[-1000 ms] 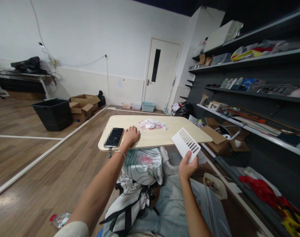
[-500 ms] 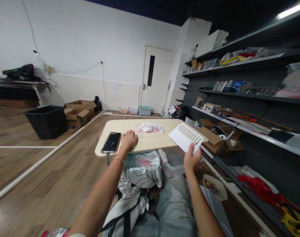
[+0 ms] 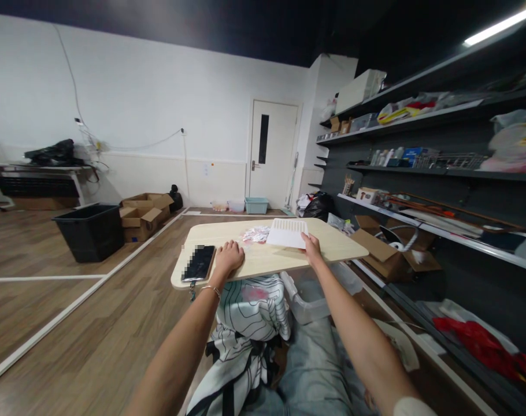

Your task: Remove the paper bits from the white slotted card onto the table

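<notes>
In the head view, the right hand [image 3: 312,248] grips the near right corner of a white slotted card [image 3: 286,237], thumb on top. The card is over the far middle of a pale table [image 3: 254,266], its slots toward the far edge and a shadow on the tabletop under its near side. Just left of it lies a heap of pinkish-white scraps [image 3: 254,233]; the card meets the heap's right end in view, and I cannot tell whether the two touch.

The left hand [image 3: 229,257] rests palm down on the table, fingers loosely extended, with nothing visible in its grasp. A phone [image 3: 202,263], partly pixelated, lies just left of that hand by the near left corner and takes up that part of the tabletop.

Below the near edge, a cloth with black lines [image 3: 249,315] drapes over something, with a pink patch on top. To its right is a clear plastic tub [image 3: 308,306], which the right forearm partly covers; that forearm also hides part of a pale container [image 3: 404,346] on the floor.

Farther right, an open cardboard box [image 3: 378,254] stands on the floor before loaded shelves [image 3: 445,171]. On the left are a black bin [image 3: 89,234] and more cardboard boxes [image 3: 144,216]. At the far side, a blue-green basin [image 3: 256,205] sits before a closed door [image 3: 274,156], with a black bag [image 3: 322,205] to the right.
</notes>
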Tool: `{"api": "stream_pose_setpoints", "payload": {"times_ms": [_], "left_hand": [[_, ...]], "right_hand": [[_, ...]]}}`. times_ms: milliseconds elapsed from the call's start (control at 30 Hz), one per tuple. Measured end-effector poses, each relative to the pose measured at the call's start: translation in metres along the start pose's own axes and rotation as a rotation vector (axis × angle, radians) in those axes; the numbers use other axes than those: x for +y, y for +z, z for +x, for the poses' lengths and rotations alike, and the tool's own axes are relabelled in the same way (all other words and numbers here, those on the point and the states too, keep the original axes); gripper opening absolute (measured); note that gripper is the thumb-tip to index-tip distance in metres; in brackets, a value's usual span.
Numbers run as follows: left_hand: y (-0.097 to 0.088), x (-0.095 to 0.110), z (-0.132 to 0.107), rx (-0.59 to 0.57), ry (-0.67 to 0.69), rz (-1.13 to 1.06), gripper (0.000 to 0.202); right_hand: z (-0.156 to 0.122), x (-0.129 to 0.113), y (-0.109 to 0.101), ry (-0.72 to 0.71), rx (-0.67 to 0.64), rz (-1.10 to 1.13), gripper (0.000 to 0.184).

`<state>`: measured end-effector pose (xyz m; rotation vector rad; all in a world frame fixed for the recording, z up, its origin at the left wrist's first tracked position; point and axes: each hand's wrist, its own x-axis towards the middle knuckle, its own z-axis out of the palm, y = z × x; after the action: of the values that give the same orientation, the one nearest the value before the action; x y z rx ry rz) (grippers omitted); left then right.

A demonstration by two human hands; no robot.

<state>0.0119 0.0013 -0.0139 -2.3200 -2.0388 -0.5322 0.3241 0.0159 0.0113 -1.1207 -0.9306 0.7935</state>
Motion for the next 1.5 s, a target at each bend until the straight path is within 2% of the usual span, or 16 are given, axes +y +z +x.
{"api": "stream_pose_setpoints", "payload": {"times_ms": [133,233,333,500,733,933,1167,1400,1500], "left_hand": [[-0.002,0.001,0.000,0.013,-0.010,-0.005,0.051],[-0.005,0.000,0.000,0.008,-0.006,-0.014,0.049],[-0.007,-0.001,-0.001,0.012,-0.004,-0.019,0.047],[-0.008,-0.002,0.001,0.006,-0.024,-0.020,0.045],[-0.008,0.000,0.001,0.021,-0.022,-0.026,0.048],[-0.010,0.001,0.000,0.031,-0.021,-0.025,0.047],[-0.010,0.003,0.000,0.039,-0.026,-0.037,0.047],[-0.012,0.006,-0.002,0.047,-0.037,-0.042,0.046],[-0.011,0.006,-0.002,0.045,-0.032,-0.044,0.046]], "right_hand": [[0.005,0.011,-0.009,-0.044,-0.032,0.000,0.043],[0.007,0.014,-0.009,-0.141,-0.077,-0.081,0.043],[0.007,0.015,-0.007,-0.185,-0.070,-0.132,0.043],[0.002,0.012,-0.006,-0.155,-0.045,-0.213,0.038],[-0.003,0.008,-0.003,-0.079,-0.076,-0.167,0.033],[-0.005,0.005,-0.002,-0.083,-0.098,-0.193,0.029],[-0.004,0.001,-0.005,-0.016,-0.085,-0.142,0.029],[-0.003,0.004,-0.004,-0.032,-0.081,-0.151,0.024],[-0.001,0.006,-0.005,-0.046,-0.057,-0.166,0.028]]}}
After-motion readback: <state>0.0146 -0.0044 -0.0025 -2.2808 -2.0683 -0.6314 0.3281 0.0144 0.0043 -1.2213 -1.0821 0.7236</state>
